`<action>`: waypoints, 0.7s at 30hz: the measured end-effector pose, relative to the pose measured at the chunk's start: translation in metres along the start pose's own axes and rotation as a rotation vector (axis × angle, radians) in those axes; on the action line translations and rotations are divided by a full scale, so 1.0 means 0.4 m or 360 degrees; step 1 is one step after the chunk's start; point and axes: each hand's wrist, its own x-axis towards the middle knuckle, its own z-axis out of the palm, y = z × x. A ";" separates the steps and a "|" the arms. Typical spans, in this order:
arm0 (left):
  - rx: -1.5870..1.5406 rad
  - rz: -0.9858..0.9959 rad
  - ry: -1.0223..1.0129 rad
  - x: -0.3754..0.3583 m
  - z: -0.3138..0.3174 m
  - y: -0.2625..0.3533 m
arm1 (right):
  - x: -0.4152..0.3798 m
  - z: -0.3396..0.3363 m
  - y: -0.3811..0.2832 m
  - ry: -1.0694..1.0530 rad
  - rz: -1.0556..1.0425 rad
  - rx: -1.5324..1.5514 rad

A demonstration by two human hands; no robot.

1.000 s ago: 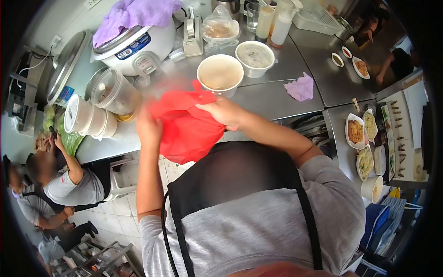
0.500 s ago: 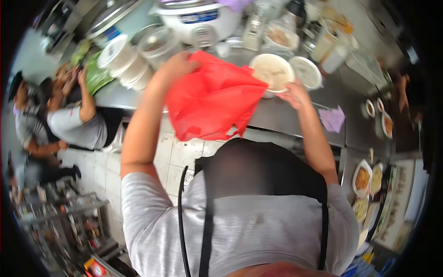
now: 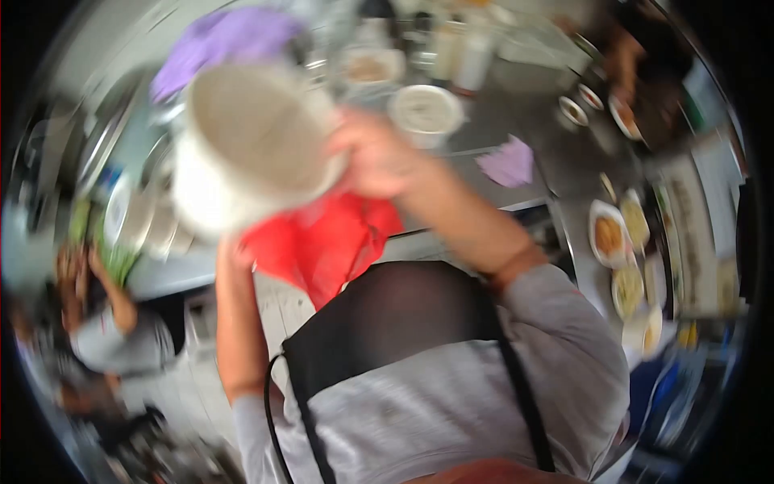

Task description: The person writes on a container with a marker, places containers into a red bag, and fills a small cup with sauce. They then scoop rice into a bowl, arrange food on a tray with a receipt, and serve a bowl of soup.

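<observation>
The view is blurred by motion. My right hand (image 3: pixel 375 153) grips the rim of a large white bowl (image 3: pixel 250 145) and holds it up, tilted, above a red plastic bag (image 3: pixel 322 242). My left hand (image 3: pixel 234 254) is mostly hidden behind the bowl and holds the bag's left edge at counter height. The bag hangs open-sided in front of my black apron. A second white bowl (image 3: pixel 425 113) stands on the steel counter (image 3: pixel 516 113) behind my right hand.
A purple cloth (image 3: pixel 506 165) lies on the counter to the right, and another purple cloth (image 3: pixel 222 40) covers something at the back left. Plates of food (image 3: pixel 609 234) sit at the right. A seated person (image 3: pixel 113 323) is at the lower left.
My right hand has lifted the white bowl off the counter and brought it up over the bag. The red bag has dropped lower, and the camera has swung.
</observation>
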 end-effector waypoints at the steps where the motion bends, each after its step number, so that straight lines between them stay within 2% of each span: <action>1: 0.0034 -0.0096 -0.0043 0.008 0.015 -0.028 | -0.010 0.027 0.031 0.0163 0.0184 -0.0015; 2: 0.0068 -0.0176 -0.0074 0.015 0.030 -0.045 | 0.004 0.008 0.083 0.0036 0.0134 0.0115; 3: 0.0096 -0.0229 -0.0094 0.013 0.043 -0.050 | -0.002 -0.004 0.108 0.0127 0.0337 0.0111; 4: 0.0122 -0.0256 -0.0102 0.003 0.048 -0.041 | 0.010 -0.031 0.155 0.0121 0.0293 0.0045; 6: 0.0168 -0.0246 -0.0080 -0.032 0.046 -0.018 | -0.003 -0.064 0.213 0.0436 0.0347 -0.0037; 8: 0.0399 -0.0062 0.0482 -0.024 -0.028 -0.023 | -0.016 -0.134 0.269 0.0555 0.0408 -0.0205; 11: 0.0457 0.0140 0.0448 -0.026 -0.103 0.035 | -0.033 -0.172 0.266 0.0620 0.0401 -0.0554; 14: 0.0520 0.0247 0.0288 -0.066 0.031 0.098 | -0.062 -0.156 0.209 0.0655 0.0357 -0.0975; 15: 0.0784 0.0282 -0.0002 -0.050 -0.009 0.126 | -0.063 -0.164 0.194 0.0667 0.0383 -0.1080; 17: 0.0773 0.0308 0.0248 -0.030 0.010 0.128 | -0.047 -0.187 0.188 0.0704 0.0400 -0.1236; 18: 0.0765 0.0319 0.0387 -0.021 0.034 0.125 | -0.032 -0.211 0.201 0.0698 0.0221 -0.1656; 20: 0.0836 0.0304 0.0324 0.005 0.131 0.077 | 0.000 -0.242 0.232 0.0608 -0.0152 -0.2446; 21: 0.0898 0.0295 0.0296 0.016 0.175 0.059 | 0.003 -0.221 0.215 0.0560 0.0063 -0.2559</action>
